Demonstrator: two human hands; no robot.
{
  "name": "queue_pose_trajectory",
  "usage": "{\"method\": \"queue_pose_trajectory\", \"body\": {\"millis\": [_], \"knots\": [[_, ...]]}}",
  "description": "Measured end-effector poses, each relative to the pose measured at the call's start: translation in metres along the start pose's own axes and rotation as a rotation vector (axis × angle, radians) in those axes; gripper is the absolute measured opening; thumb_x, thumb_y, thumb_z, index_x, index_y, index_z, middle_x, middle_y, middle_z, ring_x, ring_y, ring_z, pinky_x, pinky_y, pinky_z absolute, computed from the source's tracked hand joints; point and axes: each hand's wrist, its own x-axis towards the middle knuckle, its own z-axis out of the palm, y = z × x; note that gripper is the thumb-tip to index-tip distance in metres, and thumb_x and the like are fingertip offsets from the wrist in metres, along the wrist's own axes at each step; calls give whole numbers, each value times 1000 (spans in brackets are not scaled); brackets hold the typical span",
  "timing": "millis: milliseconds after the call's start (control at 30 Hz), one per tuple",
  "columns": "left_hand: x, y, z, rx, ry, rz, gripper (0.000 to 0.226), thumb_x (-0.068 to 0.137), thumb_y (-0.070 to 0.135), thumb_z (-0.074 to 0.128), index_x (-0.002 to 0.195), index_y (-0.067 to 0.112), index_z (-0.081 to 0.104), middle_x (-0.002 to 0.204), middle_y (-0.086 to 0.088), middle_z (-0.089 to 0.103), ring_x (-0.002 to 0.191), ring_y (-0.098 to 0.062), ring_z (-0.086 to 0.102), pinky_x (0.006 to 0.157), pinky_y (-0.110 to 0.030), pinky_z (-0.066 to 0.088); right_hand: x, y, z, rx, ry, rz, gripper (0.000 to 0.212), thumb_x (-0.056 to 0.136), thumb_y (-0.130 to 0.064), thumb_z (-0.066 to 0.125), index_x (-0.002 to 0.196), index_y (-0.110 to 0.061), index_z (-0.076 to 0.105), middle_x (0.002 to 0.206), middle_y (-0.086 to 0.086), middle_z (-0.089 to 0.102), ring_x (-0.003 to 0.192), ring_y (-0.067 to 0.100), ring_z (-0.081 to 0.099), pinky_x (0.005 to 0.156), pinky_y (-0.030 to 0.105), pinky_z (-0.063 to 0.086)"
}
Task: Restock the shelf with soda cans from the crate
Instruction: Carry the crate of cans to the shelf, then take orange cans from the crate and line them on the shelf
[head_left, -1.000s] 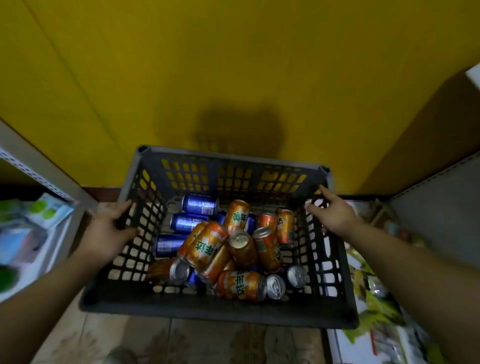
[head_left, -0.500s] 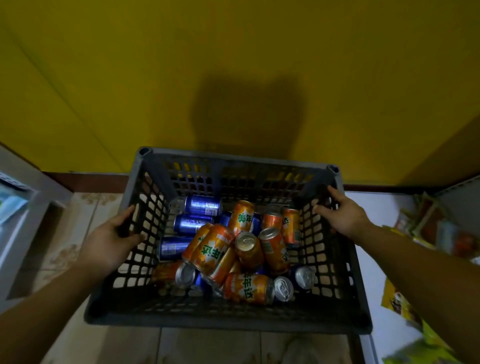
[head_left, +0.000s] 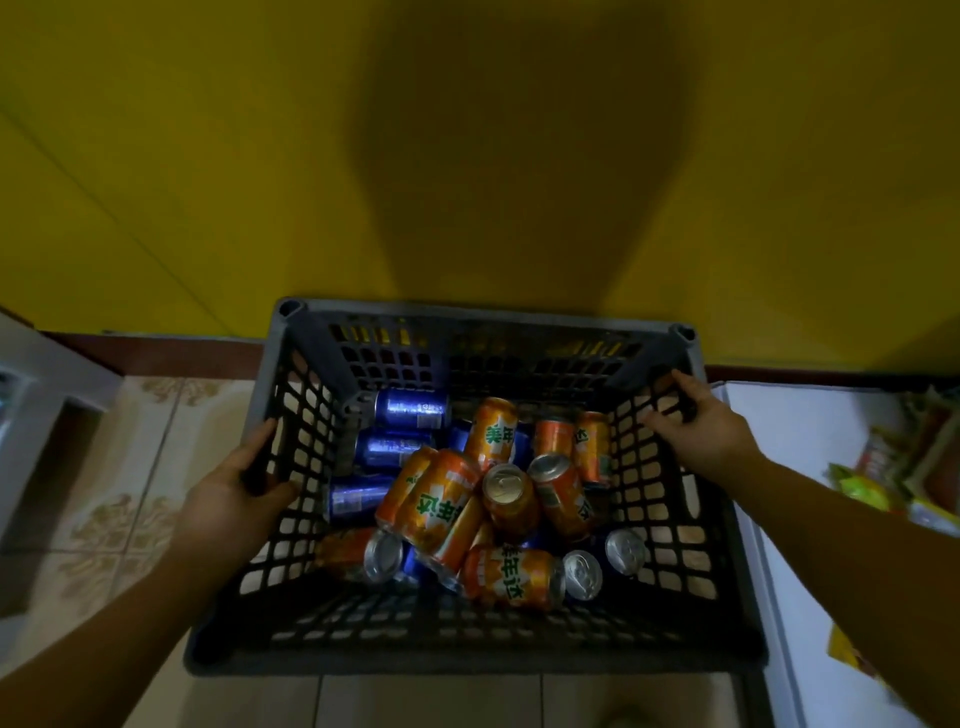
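A dark grey slotted plastic crate (head_left: 467, 660) fills the lower middle of the head view, held above a tiled floor. Inside it lie several orange soda cans (head_left: 441, 499) piled in the middle and several blue soda cans (head_left: 410, 408) along the left. My left hand (head_left: 234, 499) grips the crate's left wall, fingers through the slots. On the far part of the right wall, my right hand (head_left: 701, 431) has its fingers curled over the rim.
A yellow wall (head_left: 208, 156) rises just beyond the crate, with my shadow on it. A white shelf unit (head_left: 31, 395) stands at the left edge. At the right, a white shelf (head_left: 810, 467) holds snack packets (head_left: 883, 467). Patterned tiles (head_left: 130, 467) cover the floor.
The crate and both hands have come closer to the yellow wall and lower toward the floor. The shelves on both sides have slid outward in view. Both grips are unchanged.
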Motion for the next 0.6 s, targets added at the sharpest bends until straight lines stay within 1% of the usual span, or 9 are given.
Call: {"method": "queue_pose_trajectory", "body": {"millis": [100, 167, 233, 267, 333, 400, 467, 533, 600], "knots": [[1, 1, -8, 80, -82, -6, 76, 87, 19, 68, 147, 40, 27, 124, -5, 63, 83, -16, 60, 60, -21, 43, -2, -7, -9, -79, -94, 28, 76, 87, -44, 65, 151, -33, 25, 134, 14, 56, 103, 34, 58, 79, 31, 43], [-2, 9, -21, 148, -189, -15, 81, 86, 20, 69, 149, 38, 21, 133, -8, 58, 98, -23, 62, 74, -29, 48, -7, -20, -18, -111, -155, 24, 82, 87, -46, 65, 153, -29, 19, 135, 15, 55, 96, 31, 56, 76, 29, 40], [-6, 26, -37, 242, -286, -5, 84, 86, 21, 69, 151, 31, 17, 142, -8, 49, 118, -28, 55, 91, -34, 45, -19, -40, -28, -137, -176, -9, 88, 87, -48, 63, 154, -24, 11, 138, 12, 52, 108, 33, 55, 81, 35, 43], [-10, 36, -45, 286, -318, 6, 83, 86, 23, 69, 151, 27, 18, 144, -8, 47, 122, -28, 53, 93, -34, 44, -28, -51, -33, -138, -188, -26, 90, 86, -51, 63, 154, -23, 11, 141, 12, 49, 117, 35, 52, 89, 40, 45], [-22, 57, -60, 321, -332, 23, 80, 87, 23, 68, 151, 24, 20, 146, -10, 45, 123, -31, 52, 92, -35, 45, -47, -72, -42, -103, -197, -56, 91, 82, -58, 64, 154, -26, 17, 144, 13, 45, 124, 36, 49, 98, 42, 47], [-37, 76, -73, 300, -330, 40, 80, 87, 24, 68, 151, 23, 20, 150, -9, 38, 128, -33, 47, 96, -37, 44, -71, -89, -48, -63, -213, -81, 93, 78, -62, 65, 153, -27, 22, 144, 13, 45, 120, 34, 53, 95, 40, 50], [-58, 93, -83, 277, -339, 46, 80, 87, 26, 68, 152, 22, 21, 150, -7, 38, 130, -29, 46, 99, -36, 43, -97, -103, -52, -38, -265, -90, 96, 76, -66, 63, 153, -28, 21, 145, 14, 42, 119, 35, 53, 90, 38, 51], [-79, 104, -87, 245, -351, 71, 79, 86, 27, 68, 151, 22, 23, 148, -5, 43, 129, -25, 48, 98, -32, 43, -124, -114, -56, -26, -289, -123, 93, 81, -63, 62, 153, -26, 17, 149, 15, 36, 123, 37, 50, 87, 38, 48], [-102, 112, -86, 222, -396, 103, 76, 87, 28, 68, 150, 22, 26, 146, -3, 45, 127, -22, 49, 94, -25, 41, -146, -123, -60, -47, -312, -152, 86, 87, -55, 60, 154, -21, 16, 154, 13, 28, 132, 35, 42, 97, 38, 43]]}}
